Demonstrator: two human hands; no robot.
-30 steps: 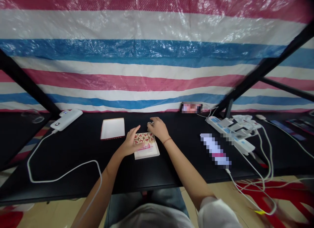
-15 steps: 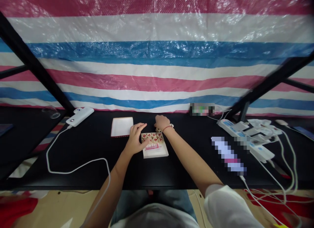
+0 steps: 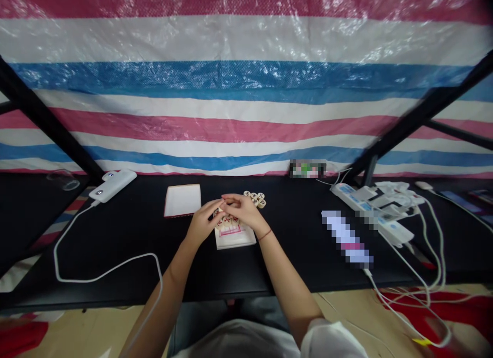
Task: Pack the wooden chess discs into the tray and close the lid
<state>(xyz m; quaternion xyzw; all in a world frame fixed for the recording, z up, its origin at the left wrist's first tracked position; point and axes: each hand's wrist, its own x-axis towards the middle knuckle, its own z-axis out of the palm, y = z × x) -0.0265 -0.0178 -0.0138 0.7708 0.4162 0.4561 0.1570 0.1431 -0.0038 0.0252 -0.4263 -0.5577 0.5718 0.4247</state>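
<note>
A shallow white box point(image 3: 235, 241) lies in front of me, holding round xiangqi pieces point(image 3: 227, 221) with red characters beside its bare, pink-marked front part. Over the box's left edge is my left hand point(image 3: 202, 220), fingers stretched forward and the thumb apart from them. From the right, my right hand point(image 3: 243, 212) reaches across the pieces, its fingers pinched on a pale xiangqi piece that is mostly hidden. The fingertips of both hands meet above the back left of the box. More xiangqi pieces point(image 3: 254, 198), dark-marked, sit in a small cluster behind my right hand.
An open white box lid point(image 3: 182, 200) lies to the left. Farther left is a white power bank point(image 3: 114, 186) with a cable point(image 3: 111, 280). A blurred phone point(image 3: 346, 238), a power strip point(image 3: 370, 214) with plugs and a blurred small box point(image 3: 308, 169) occupy the right. Striped sheeting hangs behind.
My right hand has come back from the loose pieces to the box, uncovering that cluster. My left hand's fingers have drawn closer to it. The view has shifted slightly.
</note>
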